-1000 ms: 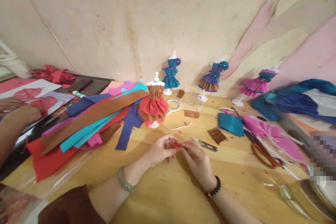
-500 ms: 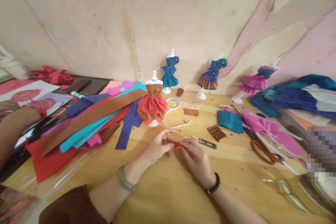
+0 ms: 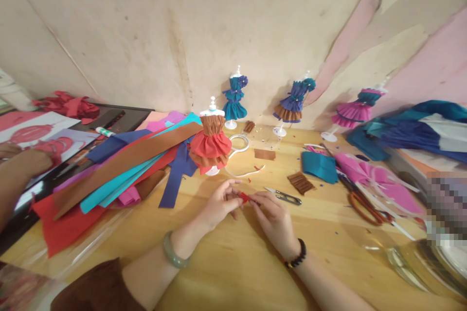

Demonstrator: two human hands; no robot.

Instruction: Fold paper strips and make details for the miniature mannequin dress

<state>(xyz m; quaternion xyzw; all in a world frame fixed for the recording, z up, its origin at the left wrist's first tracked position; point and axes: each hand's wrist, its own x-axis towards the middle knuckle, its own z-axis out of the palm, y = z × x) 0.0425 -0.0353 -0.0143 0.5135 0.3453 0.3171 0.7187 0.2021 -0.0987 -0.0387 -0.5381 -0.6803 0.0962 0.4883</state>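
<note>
Between my two hands, over the wooden table, is a small gathered piece of red paper or fabric. My left hand pinches it from the left, and the fingertips of my right hand close on its right end. Fingers cover much of the piece. Just beyond my right hand lie thread snips with dark handles. A mini dress form in a brown bodice and red-and-brown ruffled skirt stands upright behind my left hand. Farther right is a pleated brown piece.
Colored strips are heaped at left. Along the wall stand a teal dress form, a blue-and-brown one and a pink one. Orange-handled scissors and a glass container are at right. Another person's hand works far left.
My hands stay nearly in place, both still pinching the red piece, which has turned slightly and shows more of its gathered edge. The view has shifted a little.
</note>
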